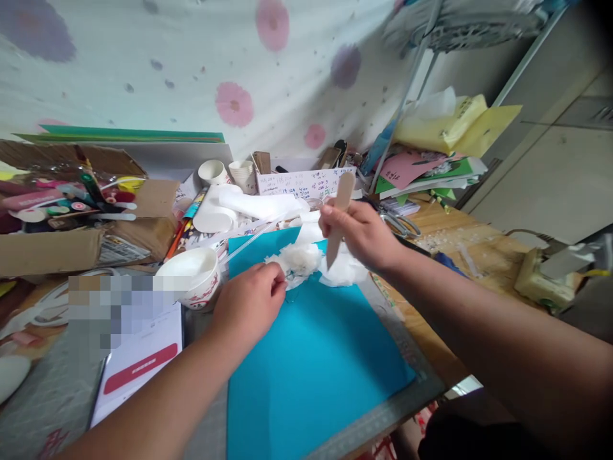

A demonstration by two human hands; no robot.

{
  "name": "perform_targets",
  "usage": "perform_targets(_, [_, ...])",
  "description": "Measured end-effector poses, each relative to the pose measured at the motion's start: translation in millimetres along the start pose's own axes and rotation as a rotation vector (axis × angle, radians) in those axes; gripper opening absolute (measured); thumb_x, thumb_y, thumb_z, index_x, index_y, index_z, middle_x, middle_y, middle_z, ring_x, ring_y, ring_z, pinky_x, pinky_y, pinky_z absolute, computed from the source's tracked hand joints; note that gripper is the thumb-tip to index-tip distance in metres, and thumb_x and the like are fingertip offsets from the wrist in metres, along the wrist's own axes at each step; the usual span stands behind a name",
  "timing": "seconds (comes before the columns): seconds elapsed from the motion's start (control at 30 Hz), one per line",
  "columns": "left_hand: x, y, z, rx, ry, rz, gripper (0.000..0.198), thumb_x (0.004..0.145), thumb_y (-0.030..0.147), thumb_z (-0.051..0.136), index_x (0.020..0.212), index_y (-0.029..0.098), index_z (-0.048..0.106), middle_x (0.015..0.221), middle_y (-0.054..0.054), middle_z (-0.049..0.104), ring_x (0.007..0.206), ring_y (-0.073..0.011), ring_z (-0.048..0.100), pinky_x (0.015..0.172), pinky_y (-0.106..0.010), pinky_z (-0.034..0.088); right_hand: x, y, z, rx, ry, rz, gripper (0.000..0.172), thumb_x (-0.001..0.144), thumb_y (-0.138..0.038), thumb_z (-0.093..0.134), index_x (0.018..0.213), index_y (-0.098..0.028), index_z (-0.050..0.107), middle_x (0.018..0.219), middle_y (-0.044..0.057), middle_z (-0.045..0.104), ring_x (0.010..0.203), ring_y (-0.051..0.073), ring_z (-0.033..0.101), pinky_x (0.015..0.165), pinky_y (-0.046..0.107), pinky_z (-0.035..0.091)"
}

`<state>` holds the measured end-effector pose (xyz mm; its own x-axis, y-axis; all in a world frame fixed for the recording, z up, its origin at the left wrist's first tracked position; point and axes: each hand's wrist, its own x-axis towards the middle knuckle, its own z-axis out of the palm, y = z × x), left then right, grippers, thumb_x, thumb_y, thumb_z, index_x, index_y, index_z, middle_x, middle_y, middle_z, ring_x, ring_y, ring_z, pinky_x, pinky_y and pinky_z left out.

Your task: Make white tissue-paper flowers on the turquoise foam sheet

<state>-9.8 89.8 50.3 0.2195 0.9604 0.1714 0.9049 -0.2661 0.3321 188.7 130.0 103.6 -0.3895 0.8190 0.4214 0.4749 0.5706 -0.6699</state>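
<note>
My right hand (357, 231) is closed around a flat wooden craft stick (344, 190), held upright with its lower end tapering to a point. That tip hangs just above white crumpled tissue paper (342, 267). Curled fingers show on my left hand (253, 295), at the left edge of another bunched white tissue clump (301, 260). What those fingers pinch is hidden. Both clumps rest at the far end of a blue sheet of paper (316, 370). A thin dark loop, perhaps thread or wire, lies close to my left fingertips.
A patterned paper bowl (194, 278) stands left of my left hand, beside a phone (143, 364). Farther left is a cardboard box (52, 252) of pens and tools. Paper rolls (261, 206) and cups lie behind. A power strip (548, 275) sits far right.
</note>
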Motion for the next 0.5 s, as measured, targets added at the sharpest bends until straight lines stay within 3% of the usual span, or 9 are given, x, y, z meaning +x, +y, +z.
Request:
perform_targets(0.1, [-1,-1,-0.9,-0.029,0.008,-0.001,0.008,0.081,0.020,0.052,0.077,0.022,0.059,0.077,0.000,0.064,0.066,-0.0170,0.057,0.055,-0.027,0.028,-13,2,-26,-0.116,-0.056,-0.041,0.035,0.098,-0.035,0.025,0.081,-0.017,0.051,0.072,0.003,0.056,0.065,0.014,0.054,0.062,0.026,0.042])
perform_targets(0.2, [-2,-2,-3.7,-0.074,0.010,0.003,0.009,0.083,0.021,0.051,0.078,0.023,0.058,0.074,0.001,0.065,0.064,-0.0166,0.058,0.054,-0.026,0.028,-30,15,-32,-0.268,-0.187,-0.036,0.023,0.092,-0.029,0.043,0.088,-0.015,0.061,0.071,0.003,0.060,0.062,0.014,0.053,0.062,0.026,0.040])
perform_targets(0.33, [-9,-1,-10.5,-0.130,0.036,0.004,0.013,0.087,0.027,0.046,0.085,0.025,0.058,0.074,0.003,0.066,0.063,-0.0157,0.060,0.053,-0.025,0.033,-40,29,-17,-0.466,-0.295,-0.017,0.009,0.080,-0.023,0.063,0.079,-0.015,0.065,0.074,0.004,0.062,0.066,0.016,0.052,0.061,0.026,0.034])
perform_targets(0.5, [-17,3,-15.6,-0.141,0.047,0.061,0.016,0.088,0.027,0.043,0.083,0.025,0.058,0.071,0.004,0.064,0.060,-0.0139,0.058,0.053,-0.024,0.036,-40,24,8,-0.656,-0.251,0.054,0.027,0.081,-0.041,0.064,0.078,-0.014,0.063,0.082,0.009,0.064,0.073,0.021,0.056,0.058,0.027,0.029])
